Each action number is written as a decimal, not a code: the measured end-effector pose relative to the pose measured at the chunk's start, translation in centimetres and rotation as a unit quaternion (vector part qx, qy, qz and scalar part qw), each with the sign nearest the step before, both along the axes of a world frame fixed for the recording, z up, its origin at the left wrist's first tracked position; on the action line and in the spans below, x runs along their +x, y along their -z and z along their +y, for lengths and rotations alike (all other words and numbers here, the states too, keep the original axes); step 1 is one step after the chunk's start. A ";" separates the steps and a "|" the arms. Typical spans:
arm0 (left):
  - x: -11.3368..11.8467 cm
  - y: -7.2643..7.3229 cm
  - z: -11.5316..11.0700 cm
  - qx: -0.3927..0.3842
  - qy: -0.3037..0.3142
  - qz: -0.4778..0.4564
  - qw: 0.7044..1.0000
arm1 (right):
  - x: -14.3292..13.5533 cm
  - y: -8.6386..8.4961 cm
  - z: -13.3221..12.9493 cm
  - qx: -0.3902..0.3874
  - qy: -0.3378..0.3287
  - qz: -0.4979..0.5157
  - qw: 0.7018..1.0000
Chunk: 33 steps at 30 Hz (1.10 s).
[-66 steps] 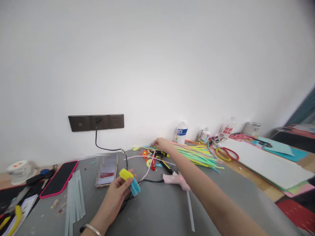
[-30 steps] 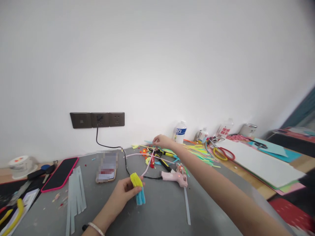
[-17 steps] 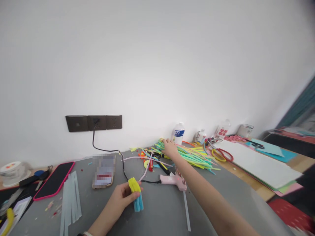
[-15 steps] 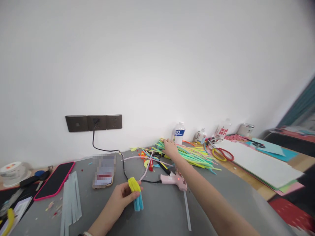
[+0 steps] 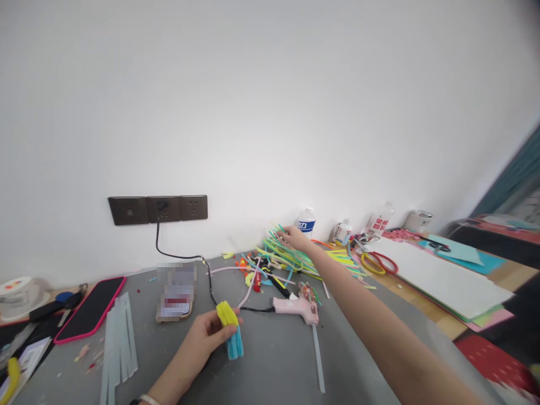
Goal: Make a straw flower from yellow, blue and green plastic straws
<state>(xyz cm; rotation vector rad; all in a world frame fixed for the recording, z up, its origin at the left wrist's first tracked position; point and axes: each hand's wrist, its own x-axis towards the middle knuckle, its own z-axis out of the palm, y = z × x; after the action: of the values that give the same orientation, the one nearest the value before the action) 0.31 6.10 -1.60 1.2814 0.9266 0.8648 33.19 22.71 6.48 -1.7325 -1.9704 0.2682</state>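
Note:
My left hand pinches a small bundle of fuzzy pipe cleaners, yellow at the top and blue below, just above the grey table. My right hand reaches far across to the pile of pipe cleaners, mostly green and yellow, by the wall. Its fingers are closed around some green strands at the pile's left end, partly lifted; exactly which ones is hard to see. Below my right forearm lies a pink glue gun with a long clear glue stick in it.
A cutter and coloured scraps lie left of the pile. Further left are a phone, a pink-edged phone and pale glue sticks. Bottles stand by the wall; white paper and scissors lie right. A cord runs to the socket.
My right hand has shifted slightly and raised some strands, so the pile's left end is spread and lifted. My left hand still holds its bundle. The view has moved a little.

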 end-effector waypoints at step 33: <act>-0.1 0.0 0.2 -0.010 0.003 -0.004 1.000 | 0.3 1.3 -4.0 0.025 0.167 -0.125 0.978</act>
<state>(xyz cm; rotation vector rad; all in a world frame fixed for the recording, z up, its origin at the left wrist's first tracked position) 0.23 6.35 -1.65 1.2629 0.9226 0.8526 33.52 18.66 5.23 -2.1085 -1.7885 -0.1206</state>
